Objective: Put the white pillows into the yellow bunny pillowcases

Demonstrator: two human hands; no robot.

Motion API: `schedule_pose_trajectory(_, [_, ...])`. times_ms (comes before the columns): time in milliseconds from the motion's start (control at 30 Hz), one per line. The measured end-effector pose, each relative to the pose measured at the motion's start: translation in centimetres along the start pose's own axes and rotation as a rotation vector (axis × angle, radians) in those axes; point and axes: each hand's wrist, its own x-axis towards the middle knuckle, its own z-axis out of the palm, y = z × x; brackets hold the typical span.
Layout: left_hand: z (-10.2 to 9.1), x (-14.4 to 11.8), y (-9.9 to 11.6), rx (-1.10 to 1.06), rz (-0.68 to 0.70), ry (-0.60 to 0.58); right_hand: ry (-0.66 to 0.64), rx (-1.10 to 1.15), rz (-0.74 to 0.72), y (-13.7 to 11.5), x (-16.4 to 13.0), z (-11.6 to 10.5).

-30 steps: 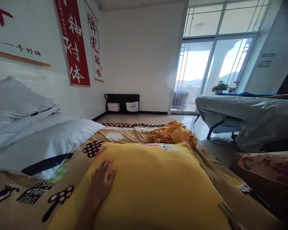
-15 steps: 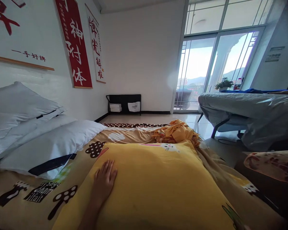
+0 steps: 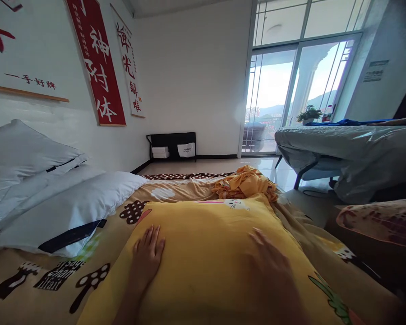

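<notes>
Pressing left hand [image 3: 147,255] flat, fingers spread, on yellow pillow [image 3: 209,253] lower centre; right hand [image 3: 274,266] blurred, open, lower right; pillow's long axis runs away from me.

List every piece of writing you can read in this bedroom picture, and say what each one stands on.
"神附体": red wall banner.
"一手好牌": white wall scroll.
White banner beside the red one: brush characters, too slanted to read surely.
Black lettering on the bedsheet: too blurred.
Wall notice by the window: too small.
Bag under the black bench: print too small.
</notes>
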Motion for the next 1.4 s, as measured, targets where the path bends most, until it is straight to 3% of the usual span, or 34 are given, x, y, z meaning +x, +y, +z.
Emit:
schedule_pose_trajectory(100, [0.1, 0.0, -0.2, 0.001, 0.010, 0.008, 0.006, 0.159, -0.221, -6.0, 1.3, 0.6])
schedule_pose_trajectory(200, [0.2, 0.0, -0.6, 0.018, 0.030, 0.013, -0.113, 0.355, -0.441, -11.2, 1.9, 2.4])
schedule_pose_trajectory(300, [0.2, -0.2, -0.8, 0.021, 0.039, 0.019, -0.200, 0.397, -0.499, -11.6, 2.0, 3.6])
schedule_pose_trajectory(400, [0.1, -0.4, -0.7, 0.007, 0.020, 0.009, -0.230, 0.310, -0.337, -7.1, 3.5, 3.3])
schedule_pose_trajectory(533, [0.1, -0.5, -0.5, 0.013, 0.027, -0.005, -0.274, 0.069, -0.039, 2.2, 5.9, 3.5])
schedule_pose_trajectory(667, [0.0, -0.6, -0.3, 0.022, 0.038, 0.029, -0.238, -0.072, 0.102, 10.3, 4.1, 5.6])
schedule_pose_trajectory(767, [-0.2, -0.7, 0.0, 0.030, 0.045, 0.037, -0.246, -0.056, 0.153, 14.1, 2.1, 5.8])
schedule_pose_trajectory(867, [-0.5, -0.7, 0.2, 0.073, 0.082, 0.049, -0.305, -0.057, 0.173, 14.9, 3.0, 3.2])
schedule_pose_trajectory(967, [-0.7, -0.6, 0.5, 0.115, 0.087, 0.024, -0.299, -0.081, 0.092, 12.1, 7.5, -0.7])
schedule_pose_trajectory(1033, [-0.9, -0.8, 0.7, 0.126, 0.079, 0.003, -0.214, -0.049, -0.008, 8.0, 11.3, -2.6])
schedule_pose_trajectory(1100, [-1.2, -1.1, 1.0, 0.130, 0.061, -0.028, -0.108, 0.061, -0.155, 2.5, 14.3, -2.8])
schedule_pose_trajectory(1200, [-2.2, -1.6, 1.5, 0.155, 0.014, -0.086, -0.168, 0.161, -0.267, -5.6, 15.8, 0.5])
schedule_pose_trajectory(1267, [-3.3, -1.3, 1.7, 0.191, -0.005, -0.146, -0.255, 0.172, -0.306, -9.2, 14.8, 3.8])
schedule_pose_trajectory(1333, [-4.6, 0.3, 2.0, 0.239, -0.021, -0.271, -0.298, 0.180, -0.335, -10.7, 13.5, 6.8])
schedule_pose_trajectory(1400, [-5.6, 3.4, 2.6, 0.277, -0.045, -0.401, -0.310, 0.186, -0.353, -10.7, 12.6, 8.7])
